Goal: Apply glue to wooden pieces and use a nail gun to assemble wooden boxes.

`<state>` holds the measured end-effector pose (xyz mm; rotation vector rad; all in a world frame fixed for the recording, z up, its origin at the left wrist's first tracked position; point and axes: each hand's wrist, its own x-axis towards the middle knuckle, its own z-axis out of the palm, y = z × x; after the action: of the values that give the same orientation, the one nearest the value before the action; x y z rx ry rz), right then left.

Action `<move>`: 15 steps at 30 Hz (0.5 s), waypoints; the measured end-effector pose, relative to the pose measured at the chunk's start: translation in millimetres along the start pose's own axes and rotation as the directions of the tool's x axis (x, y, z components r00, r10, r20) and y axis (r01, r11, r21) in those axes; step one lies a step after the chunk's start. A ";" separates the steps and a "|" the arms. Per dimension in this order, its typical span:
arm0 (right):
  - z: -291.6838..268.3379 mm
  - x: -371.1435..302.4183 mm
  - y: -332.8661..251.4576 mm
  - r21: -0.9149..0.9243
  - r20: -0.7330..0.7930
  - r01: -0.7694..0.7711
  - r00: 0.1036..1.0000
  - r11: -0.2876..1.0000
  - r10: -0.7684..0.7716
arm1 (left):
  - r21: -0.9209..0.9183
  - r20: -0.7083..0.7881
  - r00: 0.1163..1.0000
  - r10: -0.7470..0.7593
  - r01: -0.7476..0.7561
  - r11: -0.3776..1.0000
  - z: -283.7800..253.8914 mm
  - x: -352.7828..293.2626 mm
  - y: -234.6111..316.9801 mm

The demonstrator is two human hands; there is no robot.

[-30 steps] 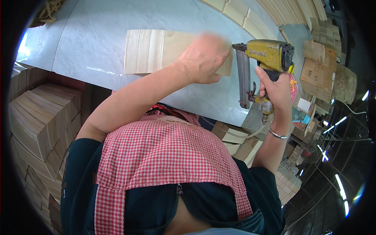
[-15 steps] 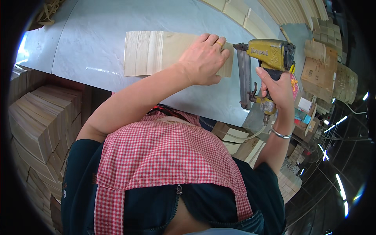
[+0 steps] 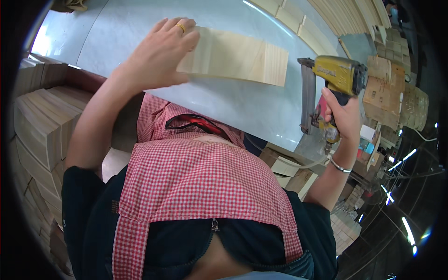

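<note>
A pale wooden board [image 3: 238,56] is tilted slightly over the grey worktop [image 3: 242,105]. My left hand [image 3: 161,53] grips its left end, fingers over the far edge and thumb by the near edge. To the board's right, my right hand [image 3: 345,114] is wrapped round the handle of a yellow and black nail gun [image 3: 338,70]. The gun's nose points left, apart from the board's right end, and its long grey magazine hangs down in front of my knuckles.
Stacked wooden blocks [image 3: 39,126] stand beyond the worktop's left edge. Long wooden strips [image 3: 345,16] lie at the far right, near brown cardboard boxes [image 3: 385,88]. A pale hose [image 3: 305,164] runs below the gun. Brown material [image 3: 70,4] sits at the far left corner.
My left hand has moved left along the board to its left end. The board now lies further right and is turned at an angle. The nail gun has shifted a little right and down.
</note>
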<state>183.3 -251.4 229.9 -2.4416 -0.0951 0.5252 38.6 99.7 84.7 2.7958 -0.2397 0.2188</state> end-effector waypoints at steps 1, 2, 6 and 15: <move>3.5 -6.5 1.0 0.005 0.007 0.005 1.000 1.000 -0.005 | 0.007 0.003 1.000 -0.006 0.006 1.000 -1.1 -2.8 -1.4; 7.7 -13.7 2.8 0.019 0.010 0.005 1.000 1.000 -0.005 | -0.007 0.017 1.000 -0.023 0.023 1.000 -0.9 -3.1 -1.1; 19.4 -30.6 6.0 0.050 0.005 0.012 1.000 0.999 -0.012 | -0.029 -0.024 0.999 -0.047 0.047 0.998 13.8 14.1 8.0; 51.7 -42.2 7.0 0.098 0.093 0.035 0.995 0.995 -0.044 | -0.073 -0.145 0.988 -0.042 0.032 0.997 38.6 35.8 19.4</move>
<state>123.8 -235.6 203.1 -2.3168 -0.1539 0.6138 74.6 63.8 60.9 2.6962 -0.1567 0.3973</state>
